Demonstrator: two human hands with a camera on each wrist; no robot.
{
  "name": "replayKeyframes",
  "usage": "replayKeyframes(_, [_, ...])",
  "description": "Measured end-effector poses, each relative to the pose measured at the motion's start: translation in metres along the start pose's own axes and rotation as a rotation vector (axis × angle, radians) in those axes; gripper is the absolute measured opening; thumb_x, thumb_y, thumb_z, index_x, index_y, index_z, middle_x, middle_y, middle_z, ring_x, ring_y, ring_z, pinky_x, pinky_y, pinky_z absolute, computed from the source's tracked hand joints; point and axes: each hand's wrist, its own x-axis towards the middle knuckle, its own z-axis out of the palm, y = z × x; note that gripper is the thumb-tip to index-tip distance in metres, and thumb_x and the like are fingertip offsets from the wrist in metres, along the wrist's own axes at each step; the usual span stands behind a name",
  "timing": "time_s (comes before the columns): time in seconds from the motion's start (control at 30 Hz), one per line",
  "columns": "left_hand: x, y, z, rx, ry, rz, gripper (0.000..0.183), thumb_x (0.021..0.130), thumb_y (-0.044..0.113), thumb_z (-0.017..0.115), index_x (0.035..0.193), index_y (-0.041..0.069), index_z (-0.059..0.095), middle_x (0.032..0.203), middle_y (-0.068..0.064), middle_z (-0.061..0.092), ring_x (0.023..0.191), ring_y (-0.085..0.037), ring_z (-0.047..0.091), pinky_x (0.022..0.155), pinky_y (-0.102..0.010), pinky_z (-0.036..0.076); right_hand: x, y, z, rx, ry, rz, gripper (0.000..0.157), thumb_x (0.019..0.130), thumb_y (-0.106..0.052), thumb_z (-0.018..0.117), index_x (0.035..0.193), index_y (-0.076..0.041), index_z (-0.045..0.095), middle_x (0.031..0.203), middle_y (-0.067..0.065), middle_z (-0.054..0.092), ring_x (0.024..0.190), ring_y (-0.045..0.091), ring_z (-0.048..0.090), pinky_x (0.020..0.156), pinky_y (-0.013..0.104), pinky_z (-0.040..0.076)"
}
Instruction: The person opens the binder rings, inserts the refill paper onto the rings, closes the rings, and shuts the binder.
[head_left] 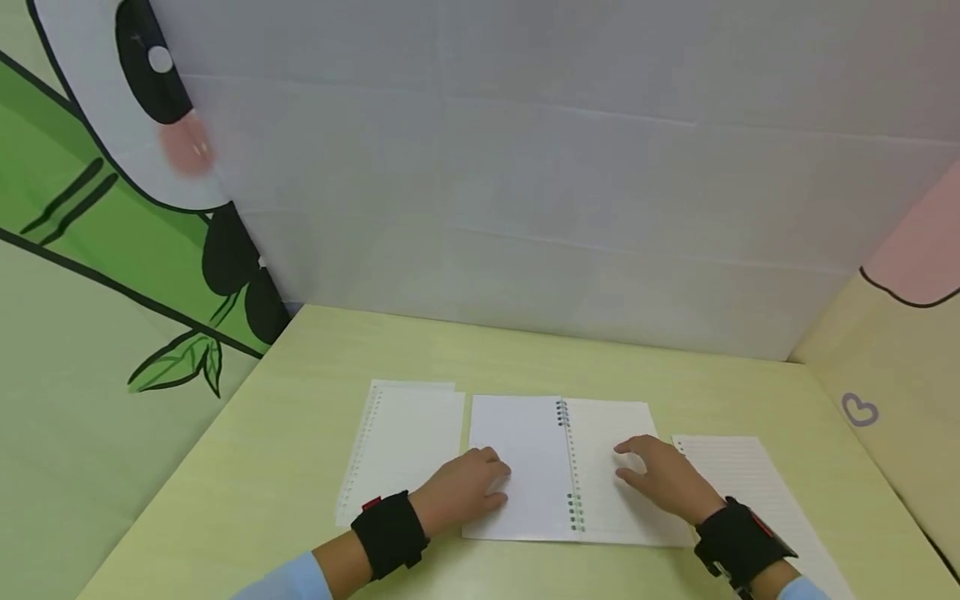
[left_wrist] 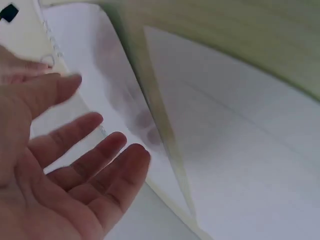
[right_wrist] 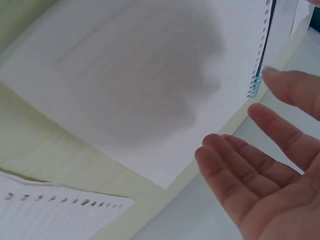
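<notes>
A spiral notebook (head_left: 525, 433) lies open on the yellow table, its left page blank and its right page faintly lined. Ring binding (head_left: 574, 512) shows at the top and bottom of the spine, with a row of bare holes between. My left hand (head_left: 465, 490) hovers at the left page's outer edge, fingers loosely bent and holding nothing. Over the right page is my right hand (head_left: 663, 477), thumb and fingers apart, with its shadow on the paper (right_wrist: 145, 70). In the right wrist view, that hand (right_wrist: 280, 175) has nothing in its grasp.
Left of the notebook lie loose sheets (head_left: 408, 437) with punched holes down their left side. Another lined sheet (head_left: 738, 467) with holes lies at the right. A pale panel (head_left: 525, 208) stands along the table's back, with decorated walls on both sides.
</notes>
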Motion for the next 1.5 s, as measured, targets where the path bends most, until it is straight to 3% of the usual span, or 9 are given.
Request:
replayKeyframes(0.17, [0.007, 0.009, -0.002, 0.092, -0.059, 0.025, 0.031, 0.083, 0.039, 0.057, 0.106, 0.018, 0.06, 0.117, -0.002, 0.055, 0.103, -0.019, 0.053, 0.082, -0.031, 0.045, 0.028, -0.007, -0.009, -0.021, 0.035, -0.052, 0.022, 0.081, -0.016, 0.061, 0.101, -0.007, 0.063, 0.103, 0.007, 0.062, 0.089, 0.024, 0.059, 0.074, 0.036, 0.046])
replayKeyframes(0.27, [0.017, 0.008, -0.006, 0.098, -0.03, 0.006, 0.032, 0.083, 0.039, 0.056, 0.107, 0.018, 0.06, 0.116, -0.001, 0.055, 0.102, -0.019, 0.054, 0.079, -0.032, 0.046, 0.045, -0.008, -0.014, -0.016, 0.049, -0.072, 0.019, 0.082, -0.015, 0.06, 0.099, -0.007, 0.064, 0.099, 0.006, 0.063, 0.084, 0.02, 0.059, 0.072, 0.034, 0.047])
replayKeyframes(0.53, [0.081, 0.014, -0.021, 0.07, 0.131, -0.065, 0.017, 0.084, 0.023, 0.059, 0.098, 0.016, 0.066, 0.089, 0.001, 0.062, 0.079, -0.012, 0.059, 0.063, -0.023, 0.046, 0.078, -0.009, -0.002, 0.049, 0.037, -0.032, 0.018, 0.083, -0.017, 0.059, 0.098, -0.009, 0.065, 0.095, 0.002, 0.063, 0.078, 0.013, 0.056, 0.069, 0.029, 0.044])
replayKeyframes(0.73, [0.126, 0.01, -0.019, 0.012, 0.169, -0.175, 0.01, 0.084, 0.017, 0.056, 0.086, 0.014, 0.066, 0.078, 0.001, 0.061, 0.069, -0.01, 0.056, 0.055, -0.022, 0.044, 0.092, -0.01, 0.006, 0.049, 0.067, -0.089, 0.016, 0.082, -0.013, 0.06, 0.095, -0.007, 0.066, 0.091, 0.003, 0.064, 0.077, 0.014, 0.057, 0.067, 0.028, 0.044])
replayKeyframes(0.9, [0.148, 0.01, -0.012, -0.016, 0.162, -0.217, 0.013, 0.085, 0.02, 0.056, 0.078, 0.014, 0.065, 0.073, 0.004, 0.059, 0.062, -0.006, 0.05, 0.053, -0.022, 0.041, 0.102, -0.006, 0.013, 0.038, 0.093, -0.09, 0.013, 0.081, -0.011, 0.06, 0.092, -0.008, 0.066, 0.084, 0.002, 0.064, 0.075, 0.014, 0.057, 0.065, 0.028, 0.043])
replayKeyframes(1.03, [0.158, 0.012, -0.007, -0.027, 0.154, -0.209, 0.015, 0.085, 0.02, 0.056, 0.075, 0.014, 0.064, 0.072, 0.003, 0.057, 0.062, -0.008, 0.049, 0.053, -0.022, 0.04, 0.106, -0.004, 0.015, 0.041, 0.097, -0.072, 0.013, 0.081, -0.01, 0.06, 0.092, -0.007, 0.065, 0.081, 0.002, 0.063, 0.073, 0.013, 0.057, 0.064, 0.028, 0.043])
replayKeyframes(1.2, [0.161, 0.013, 0.001, -0.034, 0.156, -0.209, 0.013, 0.085, 0.019, 0.056, 0.08, 0.013, 0.066, 0.076, 0.002, 0.059, 0.065, -0.009, 0.052, 0.054, -0.022, 0.041, 0.108, -0.005, 0.019, 0.032, 0.106, -0.051, 0.017, 0.081, -0.01, 0.06, 0.096, -0.006, 0.064, 0.077, 0.003, 0.062, 0.068, 0.013, 0.055, 0.062, 0.028, 0.042])
replayKeyframes(1.5, [0.16, 0.009, 0.01, 0.015, 0.157, -0.214, 0.016, 0.086, 0.018, 0.055, 0.072, 0.014, 0.062, 0.069, 0.003, 0.052, 0.056, -0.008, 0.044, 0.048, -0.023, 0.035, 0.112, -0.007, 0.021, -0.005, 0.102, -0.053, 0.013, 0.08, -0.01, 0.06, 0.091, -0.007, 0.066, 0.08, 0.004, 0.063, 0.071, 0.015, 0.056, 0.065, 0.03, 0.043])
